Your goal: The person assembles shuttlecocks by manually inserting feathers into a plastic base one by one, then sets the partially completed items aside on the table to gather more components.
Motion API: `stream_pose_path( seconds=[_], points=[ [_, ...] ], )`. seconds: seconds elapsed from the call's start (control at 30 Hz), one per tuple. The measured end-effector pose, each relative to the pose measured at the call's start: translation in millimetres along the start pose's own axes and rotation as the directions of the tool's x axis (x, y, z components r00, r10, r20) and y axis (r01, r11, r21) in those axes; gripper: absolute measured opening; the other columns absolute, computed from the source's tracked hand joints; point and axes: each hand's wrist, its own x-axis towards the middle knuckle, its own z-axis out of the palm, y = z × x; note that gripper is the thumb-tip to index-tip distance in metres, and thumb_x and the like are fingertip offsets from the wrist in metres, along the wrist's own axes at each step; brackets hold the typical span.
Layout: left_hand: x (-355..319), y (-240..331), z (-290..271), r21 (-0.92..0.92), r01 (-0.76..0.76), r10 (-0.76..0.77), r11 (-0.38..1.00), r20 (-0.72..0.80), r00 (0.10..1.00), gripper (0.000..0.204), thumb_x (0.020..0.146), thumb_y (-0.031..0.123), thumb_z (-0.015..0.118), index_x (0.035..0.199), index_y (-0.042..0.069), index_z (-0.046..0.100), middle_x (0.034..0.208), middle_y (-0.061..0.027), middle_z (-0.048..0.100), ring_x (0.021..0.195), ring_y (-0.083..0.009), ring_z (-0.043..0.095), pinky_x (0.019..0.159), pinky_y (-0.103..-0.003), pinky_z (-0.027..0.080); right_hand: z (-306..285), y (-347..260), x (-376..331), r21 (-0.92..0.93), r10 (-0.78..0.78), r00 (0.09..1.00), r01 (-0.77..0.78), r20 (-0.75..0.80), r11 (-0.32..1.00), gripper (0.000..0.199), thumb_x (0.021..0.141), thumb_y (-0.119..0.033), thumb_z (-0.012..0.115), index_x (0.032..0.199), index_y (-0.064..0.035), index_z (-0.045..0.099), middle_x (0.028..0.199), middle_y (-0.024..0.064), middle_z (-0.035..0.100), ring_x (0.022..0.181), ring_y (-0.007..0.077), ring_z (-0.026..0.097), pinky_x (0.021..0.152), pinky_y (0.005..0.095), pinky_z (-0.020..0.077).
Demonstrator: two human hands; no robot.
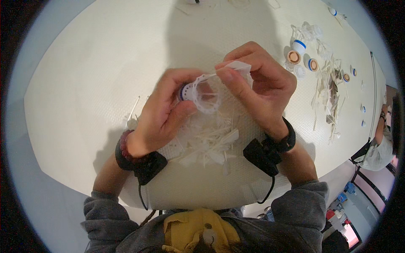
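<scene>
My left hand is closed round a shuttlecock, its head toward my palm. That head is white with a dark blue band, and a see-through skirt with a scalloped rim opens to the right. In my right hand, thumb and fingers pinch a thin white feather-like piece. A narrow pale stem runs from the pinch to the skirt's upper rim; whether it is joined there, I cannot tell. Below both hands lies a loose pile of white feather pieces, partly covered by the hands.
At the right of the pale table lie several shuttlecock heads with blue bands and tan ends, see-through skirts and a strip of scattered feathers. Beyond the right edge, another person's arm shows. Black devices are strapped to my wrists.
</scene>
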Motion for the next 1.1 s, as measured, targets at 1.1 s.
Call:
stream_pose_path(
  seconds=[1.1],
  points=[
    [0,-10,0,-0.163,-0.065,0.055,0.985,-0.066,0.996,0.041,0.093,0.028,0.052,0.118,-0.001,0.039,0.107,-0.0083,0.05,0.096,-0.0142,0.052,0.088,-0.028,0.042,1,-4,-1,0.115,0.209,0.966,-0.228,0.155,0.967,0.01,0.075,-0.006,0.073,0.082,-0.0014,0.067,0.079,0.0068,0.064,0.071,0.0094,0.059,0.061,0.0217,0.0472]
  ],
)
